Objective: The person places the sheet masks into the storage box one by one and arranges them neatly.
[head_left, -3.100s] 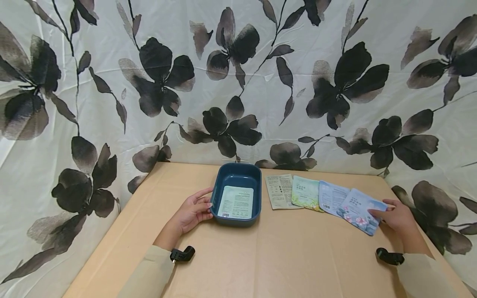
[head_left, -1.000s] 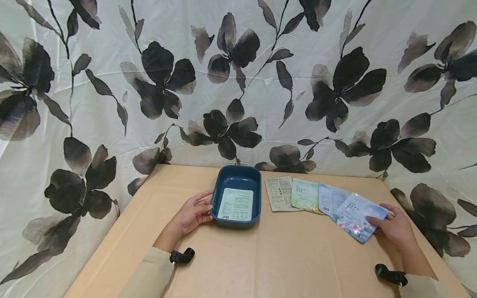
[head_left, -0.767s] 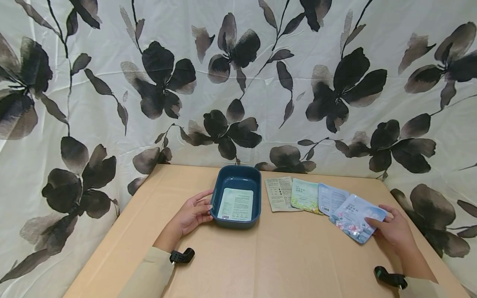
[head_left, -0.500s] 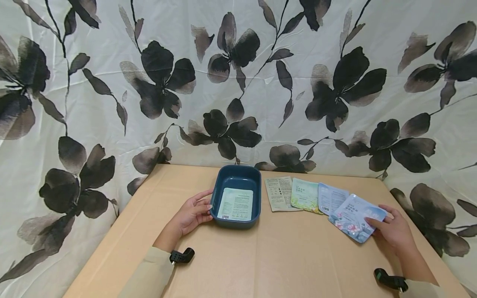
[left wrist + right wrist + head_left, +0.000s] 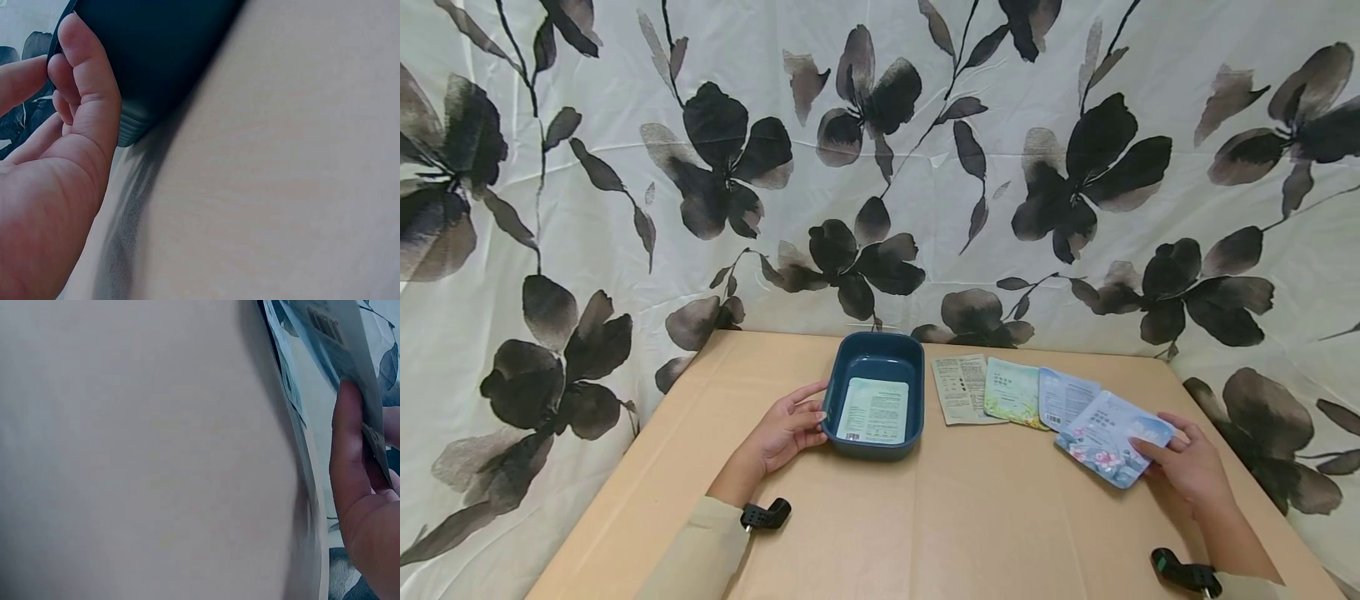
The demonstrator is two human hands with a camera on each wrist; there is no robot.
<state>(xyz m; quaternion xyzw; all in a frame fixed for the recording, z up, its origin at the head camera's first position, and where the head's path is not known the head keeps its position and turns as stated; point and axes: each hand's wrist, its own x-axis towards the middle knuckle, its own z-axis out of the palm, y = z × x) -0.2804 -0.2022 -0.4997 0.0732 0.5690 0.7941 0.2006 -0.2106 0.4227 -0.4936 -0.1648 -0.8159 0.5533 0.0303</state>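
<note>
Tan table: one. Blue tray: one, long axis running twelve to six, between nine and ten o'clock from the right hand, well apart. Left hand: nearer the tray, fingers curled at its nine o'clock rim, holding it. Right hand: narrow pinch on the blue floral packet, thumb on the printed face. Pale packet: one, inside the tray. Green packet: one, three o'clock from the tray
</note>
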